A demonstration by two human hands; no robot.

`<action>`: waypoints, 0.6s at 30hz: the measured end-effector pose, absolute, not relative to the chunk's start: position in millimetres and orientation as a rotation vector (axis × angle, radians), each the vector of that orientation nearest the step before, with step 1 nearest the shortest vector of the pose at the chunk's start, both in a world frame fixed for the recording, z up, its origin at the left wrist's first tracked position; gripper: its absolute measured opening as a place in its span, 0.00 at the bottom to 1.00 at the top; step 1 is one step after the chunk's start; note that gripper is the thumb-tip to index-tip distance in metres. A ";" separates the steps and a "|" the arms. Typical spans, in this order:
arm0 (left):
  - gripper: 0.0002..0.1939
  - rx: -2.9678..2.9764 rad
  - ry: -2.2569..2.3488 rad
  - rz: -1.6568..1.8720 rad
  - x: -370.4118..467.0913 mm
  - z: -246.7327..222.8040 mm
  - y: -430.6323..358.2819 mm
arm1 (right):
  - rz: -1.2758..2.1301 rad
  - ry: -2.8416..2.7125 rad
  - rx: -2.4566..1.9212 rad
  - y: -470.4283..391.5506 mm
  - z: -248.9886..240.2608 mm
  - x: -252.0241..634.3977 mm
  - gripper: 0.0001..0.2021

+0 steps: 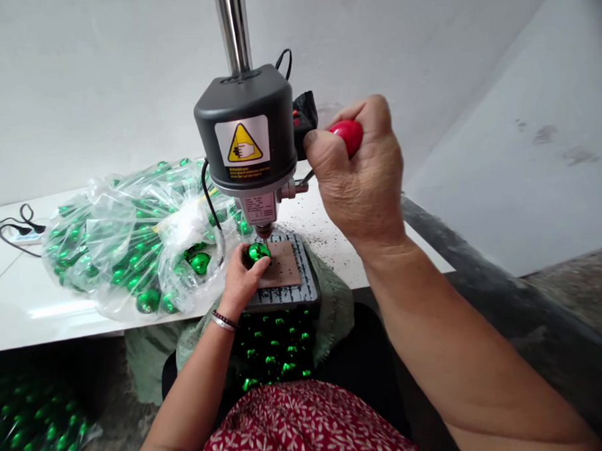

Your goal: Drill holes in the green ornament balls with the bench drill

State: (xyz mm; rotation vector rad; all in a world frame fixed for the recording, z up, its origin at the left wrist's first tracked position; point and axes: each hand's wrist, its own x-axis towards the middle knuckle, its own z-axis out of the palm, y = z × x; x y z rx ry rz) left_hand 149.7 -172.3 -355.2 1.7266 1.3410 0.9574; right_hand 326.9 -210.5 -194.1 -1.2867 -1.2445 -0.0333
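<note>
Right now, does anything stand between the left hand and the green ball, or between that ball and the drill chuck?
Nothing visible does: the left hand holds the green ball directly, and only the thin drill bit shows between ball and drill chuck.

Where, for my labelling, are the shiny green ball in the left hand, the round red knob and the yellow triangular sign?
Shiny green ball (259,252): head view, middle of visible side.
Round red knob (348,136): head view, its exposed part.
Yellow triangular sign (244,147): head view, its printed centre.
</note>
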 end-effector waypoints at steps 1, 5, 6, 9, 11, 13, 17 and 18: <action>0.23 1.748 1.347 0.954 151.3 -356.5 -172.6 | -0.033 -1.240 -1.292 -210.9 -193.4 326.4 0.12; 0.24 1.800 1.325 1.004 155.1 -363.9 -172.2 | -0.042 -1.218 -1.320 -213.6 -189.1 322.9 0.11; 0.24 1.787 1.317 1.032 154.9 -366.5 -171.6 | -0.044 -1.207 -1.321 -214.4 -188.0 321.9 0.10; 0.30 1.725 1.265 1.100 150.8 -373.4 -169.2 | -0.051 -1.184 -1.306 -216.1 -185.7 319.9 0.11; 0.34 1.760 1.220 1.071 145.9 -375.1 -167.9 | -0.046 -1.187 -1.292 -216.3 -185.3 319.6 0.11; 0.34 1.853 1.209 0.995 140.6 -373.9 -167.0 | -0.032 -1.191 -1.284 -216.1 -185.3 319.9 0.11; 0.26 1.951 1.214 0.936 134.7 -368.5 -166.9 | -0.023 -1.206 -1.290 -215.7 -185.5 320.2 0.12; 0.25 1.944 1.201 0.932 134.5 -367.5 -167.2 | -0.027 -1.214 -1.295 -215.7 -185.4 320.1 0.11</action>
